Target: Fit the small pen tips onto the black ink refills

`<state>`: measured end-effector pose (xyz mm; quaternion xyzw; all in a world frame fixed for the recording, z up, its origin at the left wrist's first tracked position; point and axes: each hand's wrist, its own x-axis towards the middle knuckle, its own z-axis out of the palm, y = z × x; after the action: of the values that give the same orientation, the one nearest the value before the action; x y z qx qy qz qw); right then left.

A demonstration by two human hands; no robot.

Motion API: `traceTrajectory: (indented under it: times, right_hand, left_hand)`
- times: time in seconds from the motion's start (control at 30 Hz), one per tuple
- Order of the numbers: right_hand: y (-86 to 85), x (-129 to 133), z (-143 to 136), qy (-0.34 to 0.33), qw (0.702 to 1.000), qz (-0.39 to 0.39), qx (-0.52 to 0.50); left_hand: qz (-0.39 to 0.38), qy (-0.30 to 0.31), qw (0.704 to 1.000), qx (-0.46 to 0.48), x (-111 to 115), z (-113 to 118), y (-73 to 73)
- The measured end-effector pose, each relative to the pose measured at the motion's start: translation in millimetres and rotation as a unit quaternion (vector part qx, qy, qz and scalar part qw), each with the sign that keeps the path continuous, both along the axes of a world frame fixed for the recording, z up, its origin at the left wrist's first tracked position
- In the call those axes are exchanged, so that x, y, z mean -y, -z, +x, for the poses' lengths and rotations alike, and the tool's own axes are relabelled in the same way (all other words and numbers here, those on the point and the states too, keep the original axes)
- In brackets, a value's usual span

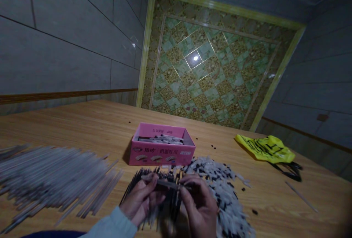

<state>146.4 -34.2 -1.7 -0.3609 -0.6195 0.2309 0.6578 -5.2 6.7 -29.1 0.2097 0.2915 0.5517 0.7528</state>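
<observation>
My left hand pinches one end of a thin grey tube, held about level above the table. At its other end, the fingers of my right hand are closed together, blurred by motion; a small piece may be between them. Beneath both hands lies a bundle of thin dark sticks. Right of my right hand spreads a heap of small white and black plastic pieces. A wide pile of clear, straw-like tubes lies to the left.
Beyond my hands stands an open pink box with grey tubes inside. A yellow bag with a black strap lies at the right. One loose stick rests on the wooden table. Tiled walls surround the table.
</observation>
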Motion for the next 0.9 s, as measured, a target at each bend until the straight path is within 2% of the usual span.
traceTrajectory:
  times: [0.07,0.13,0.23,0.3,0.37,0.47,0.63,0.8,0.9]
  right_hand:
    - [-1.5,-7,7,-0.022,0.998,-0.018,0.059]
    - [-0.9,-14,17,-0.027,0.995,-0.053,0.080]
    - [2.0,-24,37,0.039,0.984,-0.091,0.148]
    - [5.6,-29,50,0.108,0.955,-0.106,0.256]
    - [11.5,-33,60,0.173,0.911,-0.121,0.356]
    - [23.5,-35,65,0.222,0.859,-0.128,0.443]
    - [38.0,-39,61,0.244,0.820,-0.128,0.502]
    - [41.0,-43,55,0.247,0.804,-0.109,0.530]
    - [41.1,-43,55,0.241,0.809,-0.121,0.523]
  left_hand:
    - [-0.006,0.012,1.000,0.011,2,1,-0.8]
    - [-0.025,-0.025,0.999,0.030,0,-1,-1.5]
    - [-0.054,-0.105,0.991,0.068,-8,-6,-3.0]
    - [-0.064,-0.128,0.986,0.091,-12,-10,-4.3]
    - [-0.067,-0.133,0.984,0.099,-14,-13,-5.5]
    - [-0.071,-0.127,0.985,0.091,-12,-12,-8.3]
    - [-0.084,-0.124,0.986,0.076,-7,-9,-14.9]
    - [-0.094,-0.133,0.984,0.073,-7,-7,-14.0]
    - [-0.088,-0.130,0.985,0.068,-8,-7,-12.5]
